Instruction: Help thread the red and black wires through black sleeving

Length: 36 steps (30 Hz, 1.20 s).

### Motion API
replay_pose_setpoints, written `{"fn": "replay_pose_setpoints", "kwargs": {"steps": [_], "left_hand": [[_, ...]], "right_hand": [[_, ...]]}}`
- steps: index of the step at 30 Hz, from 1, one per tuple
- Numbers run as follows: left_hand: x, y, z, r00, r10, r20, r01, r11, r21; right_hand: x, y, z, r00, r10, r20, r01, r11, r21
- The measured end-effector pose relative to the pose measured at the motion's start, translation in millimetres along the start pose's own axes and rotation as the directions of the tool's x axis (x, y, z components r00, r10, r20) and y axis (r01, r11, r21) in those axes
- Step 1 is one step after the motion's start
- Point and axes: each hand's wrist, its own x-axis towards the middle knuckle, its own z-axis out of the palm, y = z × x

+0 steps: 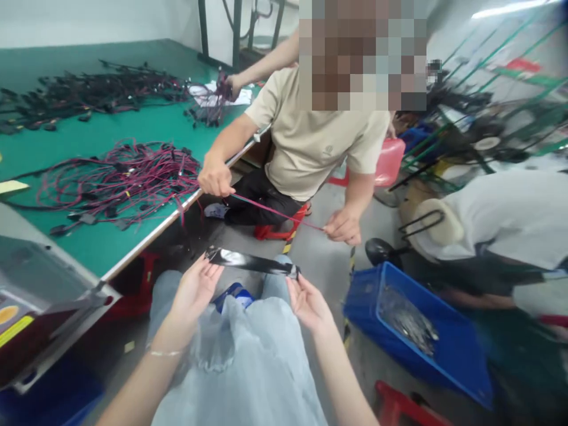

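Hidden or unclear, as I see it: grey machine [39, 296] at the worktop's [146, 127] near corner, cut by the left edge; blue bin [444, 349] contents too blurred to name; racks [501, 89] at right smeared; red stool [399, 408] clipped below.

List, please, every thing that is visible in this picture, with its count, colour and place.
glossy black flat strip: one, black, stretched between both hands above the lap
red and purple wire bundle: one heap, on the green table
black wire harnesses: one heap, far side of the table
thin red wire: one, pulled by a seated co-worker
blue plastic bin: one, on the floor at right, grey parts inside
left hand: fingers at the strip's left end
right hand: fingers at its right end
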Motion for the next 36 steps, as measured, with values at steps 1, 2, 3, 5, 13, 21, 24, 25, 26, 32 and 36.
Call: {"fn": "replay_pose_setpoints", "kwargs": {"steps": [1, 2, 3, 5, 13, 21, 24, 25, 26, 32, 36], "left_hand": [[0.6, -3.0, 3.2, 1.000, -0.003, -0.022, 0.003, 1.000, -0.011], [2.0, -6.1, 8.4, 0.999, -0.012, -0.038, 0.011, 1.000, -0.017], [4.1, -9.0, 15.3, 0.999, -0.022, -0.050, 0.021, 1.000, -0.018], [10.4, -13.4, 32.7, 0.997, -0.039, -0.060, 0.039, 0.999, 0.000], [38.5, -19.4, 87.3, 0.987, -0.114, -0.115, 0.123, 0.989, 0.077], [54.9, -16.9, 98.0, 0.980, -0.089, -0.178, 0.110, 0.988, 0.111], [69.4, -18.3, 105.9, 0.982, -0.083, -0.172, 0.110, 0.982, 0.153], [74.6, -19.2, 109.0, 0.982, -0.084, -0.171, 0.112, 0.981, 0.162], [79.4, -20.2, 112.0, 0.982, -0.085, -0.169, 0.113, 0.980, 0.166], [89.9, -22.9, 131.8, 0.983, -0.078, -0.164, 0.111, 0.973, 0.204], [87.3, -19.9, 143.3, 0.972, -0.070, -0.227, 0.125, 0.962, 0.243]], "right_hand": [[2.6, -4.6, -1.2, 1.000, 0.015, 0.011, -0.015, 1.000, 0.015], [5.2, -9.5, -2.6, 1.000, 0.025, 0.018, -0.026, 0.999, 0.033], [7.9, -14.4, -3.9, 0.999, 0.030, 0.020, -0.031, 0.998, 0.059], [12.7, -23.0, -6.0, 0.999, 0.032, 0.011, -0.033, 0.990, 0.135], [33.1, -50.3, -3.1, 0.998, 0.000, 0.058, -0.013, 0.975, 0.224], [36.5, -69.6, 17.2, 0.977, -0.206, 0.056, 0.201, 0.976, 0.081], [45.5, -68.7, 21.9, 0.964, -0.264, -0.007, 0.264, 0.959, 0.105], [48.9, -68.4, 23.2, 0.960, -0.277, -0.032, 0.279, 0.952, 0.123], [51.9, -68.3, 24.5, 0.957, -0.286, -0.056, 0.291, 0.946, 0.140], [55.0, -75.6, 34.5, 0.938, -0.334, -0.095, 0.345, 0.926, 0.150], [54.8, -80.8, 37.9, 0.939, -0.336, -0.072, 0.343, 0.928, 0.145]]}}
